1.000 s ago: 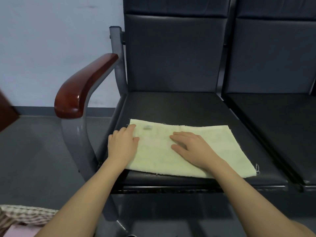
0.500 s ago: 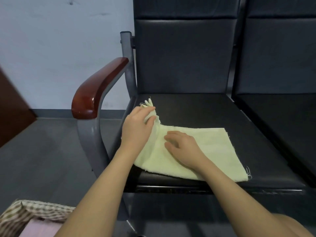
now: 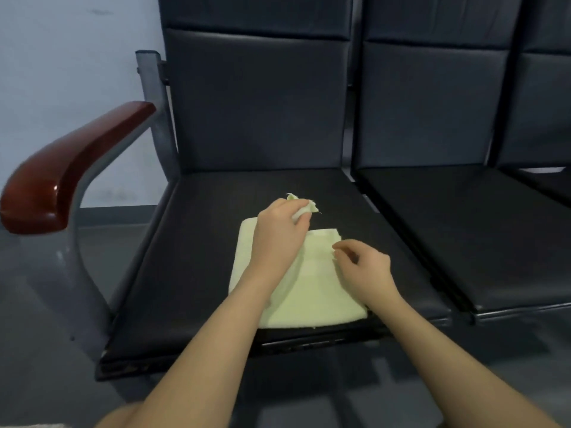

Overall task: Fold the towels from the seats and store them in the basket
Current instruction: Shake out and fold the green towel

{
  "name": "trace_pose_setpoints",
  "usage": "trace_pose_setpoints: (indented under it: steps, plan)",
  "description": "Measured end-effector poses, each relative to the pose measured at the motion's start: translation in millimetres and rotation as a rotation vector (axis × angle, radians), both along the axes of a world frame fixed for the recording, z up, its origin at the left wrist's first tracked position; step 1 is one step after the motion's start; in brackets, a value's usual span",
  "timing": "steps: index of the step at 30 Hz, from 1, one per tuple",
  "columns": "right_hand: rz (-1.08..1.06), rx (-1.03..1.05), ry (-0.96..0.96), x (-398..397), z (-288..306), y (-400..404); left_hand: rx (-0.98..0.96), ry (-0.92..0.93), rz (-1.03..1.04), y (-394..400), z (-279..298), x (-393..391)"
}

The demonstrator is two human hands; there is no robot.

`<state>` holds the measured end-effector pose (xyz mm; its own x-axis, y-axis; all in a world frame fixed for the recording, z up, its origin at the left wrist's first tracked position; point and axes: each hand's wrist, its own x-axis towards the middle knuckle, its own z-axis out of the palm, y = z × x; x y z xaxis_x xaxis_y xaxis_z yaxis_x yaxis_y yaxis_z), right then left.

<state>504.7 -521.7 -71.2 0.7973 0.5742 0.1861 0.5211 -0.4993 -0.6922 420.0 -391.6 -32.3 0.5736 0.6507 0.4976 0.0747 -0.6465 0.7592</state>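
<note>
Nearest, right hand (image 3: 364, 267), fingers loosely curled and empty, now lifted just off the towel (image 3: 312, 301). Left hand (image 3: 279, 234) pinching a corner, carried across since a moment ago (fold halfway done). Towel on seat (image 3: 191, 273); basket unseen.

Row of dark padded seats (image 3: 262, 186) on grey metal frame (image 3: 154, 97). Red-brown wooden armrest (image 3: 71, 168) at left end. Pale bluish wall (image 3: 68, 57), dark baseboard, grey floor (image 3: 31, 304). Light dim, probably from overhead.
</note>
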Motion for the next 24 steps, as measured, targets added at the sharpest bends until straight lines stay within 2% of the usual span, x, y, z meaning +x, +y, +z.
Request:
trace_pose_setpoints:
  steps: [2,4,7,9,13,17,22,24]
  plan:
    - [-0.031,0.068,0.059,-1,-3,-1,-0.032,-0.022,0.023,-4,6,11]
    - [-0.054,0.139,0.123,1,-3,0,-0.058,0.050,-0.020,-8,7,20]
    - [-0.105,0.219,0.173,10,-2,-1,0.005,0.377,-0.232,-11,-2,25]
    - [-0.127,0.226,0.180,13,-4,2,0.059,0.526,-0.273,-6,-8,21]
    - [-0.127,0.214,0.161,11,-6,13,0.191,0.501,-0.144,10,-11,0]
    - [-0.117,0.156,0.081,10,-8,24,0.370,0.623,-0.058,26,-20,-25]
    - [-0.105,0.321,0.078,6,0,25,0.372,0.612,-0.049,37,-27,-47]
    - [-0.167,0.207,0.000,6,-3,25,0.363,0.644,-0.098,39,-30,-50]
